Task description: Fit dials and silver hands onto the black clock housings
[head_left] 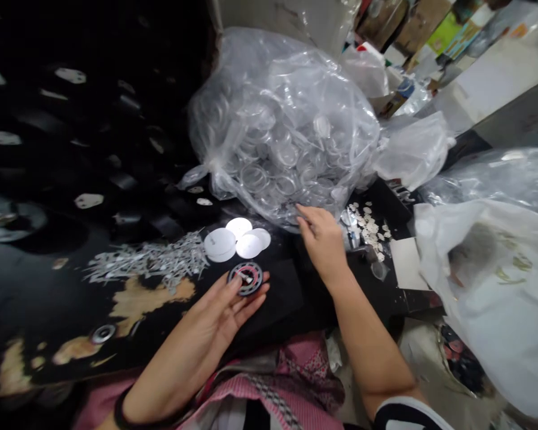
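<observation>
My left hand (224, 310) is closed on a small round gauge (245, 279) with a black rim, a dark dial with red marks and a pale pointer. The thumb presses on its face and the fingers support it from below. My right hand (321, 242) is at the lower edge of a large clear plastic bag (269, 65) full of round transparent covers (284, 154). Its fingers are curled together at the bag, and what lies between the fingertips cannot be made out. Several white discs (219, 243) lie just beyond the gauge on the black table.
A pile of thin grey metal pieces (161, 260) lies left of the discs. Small pale parts (372, 230) are scattered right of my right hand, beside a white card (410, 264). A white plastic bag (488, 334) stands far right. A ring-shaped part (103, 334) rests front left.
</observation>
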Tool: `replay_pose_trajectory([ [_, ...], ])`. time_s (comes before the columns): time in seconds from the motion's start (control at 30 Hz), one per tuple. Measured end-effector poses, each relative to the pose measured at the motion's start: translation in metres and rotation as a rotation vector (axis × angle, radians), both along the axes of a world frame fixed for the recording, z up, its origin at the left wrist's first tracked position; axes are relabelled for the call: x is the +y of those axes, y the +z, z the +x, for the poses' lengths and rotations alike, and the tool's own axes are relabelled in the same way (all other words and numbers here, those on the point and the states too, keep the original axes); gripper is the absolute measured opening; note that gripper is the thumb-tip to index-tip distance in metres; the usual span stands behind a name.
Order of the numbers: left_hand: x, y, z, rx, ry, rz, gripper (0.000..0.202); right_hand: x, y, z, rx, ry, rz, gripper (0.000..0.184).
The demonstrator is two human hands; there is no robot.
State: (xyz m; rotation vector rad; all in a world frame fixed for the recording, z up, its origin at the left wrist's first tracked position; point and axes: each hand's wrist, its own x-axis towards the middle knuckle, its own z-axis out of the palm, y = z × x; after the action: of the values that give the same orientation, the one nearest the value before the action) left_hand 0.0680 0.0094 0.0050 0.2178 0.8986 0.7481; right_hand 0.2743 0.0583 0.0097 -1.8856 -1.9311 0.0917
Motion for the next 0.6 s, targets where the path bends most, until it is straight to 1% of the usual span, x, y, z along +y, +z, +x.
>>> replay_pose_trajectory([
  [0.07,0.003,-0.002,0.000,-0.059,0.026,-0.066,0.025,-0.021,0.005,-0.016,0.121,0.098,0.076,0.028],
  [0.13,0.007,-0.001,0.001,-0.090,0.084,-0.122,0.026,-0.042,0.008,-0.033,0.159,0.232,0.079,0.025],
  [0.2,0.010,0.000,0.000,-0.082,0.119,-0.099,0.025,-0.057,0.011,-0.046,0.122,0.319,0.042,0.027],
  [0.27,0.009,0.002,-0.001,-0.036,0.104,-0.027,0.019,-0.064,0.014,-0.053,0.131,0.348,0.022,0.028],
  [0.33,0.006,0.001,-0.002,0.020,0.064,0.061,0.015,-0.064,0.018,-0.054,0.244,0.326,0.007,0.021],
  [0.4,0.001,-0.001,-0.002,0.095,0.012,0.169,0.026,-0.058,0.022,-0.054,0.396,0.233,-0.017,0.016],
  [0.43,-0.001,-0.002,-0.003,0.144,-0.018,0.230,0.033,-0.054,0.023,-0.054,0.455,0.184,-0.039,0.017],
  [0.5,-0.006,-0.004,-0.003,0.243,-0.078,0.349,0.044,-0.048,0.025,-0.057,0.498,0.122,-0.097,0.026],
  [0.57,-0.010,-0.005,-0.005,0.309,-0.136,0.430,0.048,-0.044,0.023,-0.063,0.484,0.115,-0.124,0.036],
  [0.6,-0.011,-0.005,-0.006,0.328,-0.154,0.467,0.049,-0.043,0.022,-0.065,0.475,0.112,-0.113,0.039],
])
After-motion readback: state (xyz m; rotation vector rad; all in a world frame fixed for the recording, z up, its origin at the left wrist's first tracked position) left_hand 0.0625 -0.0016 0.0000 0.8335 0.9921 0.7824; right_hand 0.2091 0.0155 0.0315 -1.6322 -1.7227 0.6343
